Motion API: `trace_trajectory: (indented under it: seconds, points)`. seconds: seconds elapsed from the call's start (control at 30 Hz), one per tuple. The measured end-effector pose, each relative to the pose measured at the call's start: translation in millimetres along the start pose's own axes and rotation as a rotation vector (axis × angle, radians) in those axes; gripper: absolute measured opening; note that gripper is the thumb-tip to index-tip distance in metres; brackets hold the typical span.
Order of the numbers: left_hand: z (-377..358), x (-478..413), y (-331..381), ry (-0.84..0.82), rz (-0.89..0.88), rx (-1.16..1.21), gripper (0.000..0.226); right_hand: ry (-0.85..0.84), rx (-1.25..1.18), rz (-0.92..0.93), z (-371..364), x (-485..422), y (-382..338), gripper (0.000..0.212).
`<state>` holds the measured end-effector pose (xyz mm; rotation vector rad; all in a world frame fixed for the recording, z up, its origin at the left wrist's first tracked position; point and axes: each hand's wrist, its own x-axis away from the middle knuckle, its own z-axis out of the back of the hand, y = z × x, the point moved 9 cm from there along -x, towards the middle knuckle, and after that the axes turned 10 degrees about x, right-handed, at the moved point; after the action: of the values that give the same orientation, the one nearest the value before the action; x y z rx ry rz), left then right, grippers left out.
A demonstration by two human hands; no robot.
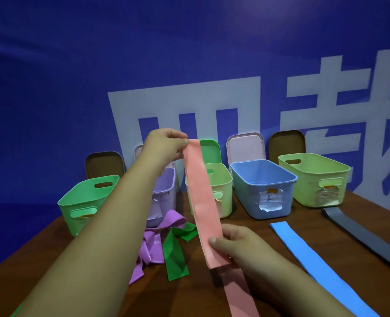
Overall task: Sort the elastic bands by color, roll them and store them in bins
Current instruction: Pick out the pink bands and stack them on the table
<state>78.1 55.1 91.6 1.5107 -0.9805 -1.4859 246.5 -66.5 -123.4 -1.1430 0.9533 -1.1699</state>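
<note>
Pink band [202,200]: thin, floppy, prob. stretchy. Your left hand [164,145] pinches its top end, right hand [232,243] pinches lower down. Start roll at one end, keep taut.

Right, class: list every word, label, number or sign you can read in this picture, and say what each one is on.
"四": large white character on the blue backdrop behind the bins.
Second large white character, at the right edge of the backdrop: cut off by the frame, not readable.
Label on the blue bin: dark marks, too small and blurred to read.
Labels on the other bins: blurred or crumpled, unreadable.
The pink band and other bands: no text.
</note>
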Motion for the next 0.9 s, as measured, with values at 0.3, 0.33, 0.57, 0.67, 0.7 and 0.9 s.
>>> trace_trajectory:
  seconds: [0.3,0.33,0.57,0.67,0.7,0.9]
  points:
    - [-14,10,6,-0.065,0.044,0.237,0.017,0.026,-0.065,-0.08,9,22,21,0.029]
    - [-15,10,6,-0.067,0.064,0.257,0.018,0.034,-0.029,-0.073,10,25,17,0.031]
    - [-9,9,0,-0.048,0.131,0.387,0.015,0.055,0.155,0.067,15,39,-2,0.028]
    - [-8,9,-2,-0.03,0.109,0.382,0.014,0.086,0.197,0.077,16,40,-2,0.028]
    - [-8,10,-3,-0.023,0.1,0.371,0.014,0.093,0.208,0.073,17,41,-2,0.028]
    - [-14,14,-16,-0.017,0.129,0.395,0.021,0.104,0.338,0.04,18,46,-3,0.032]
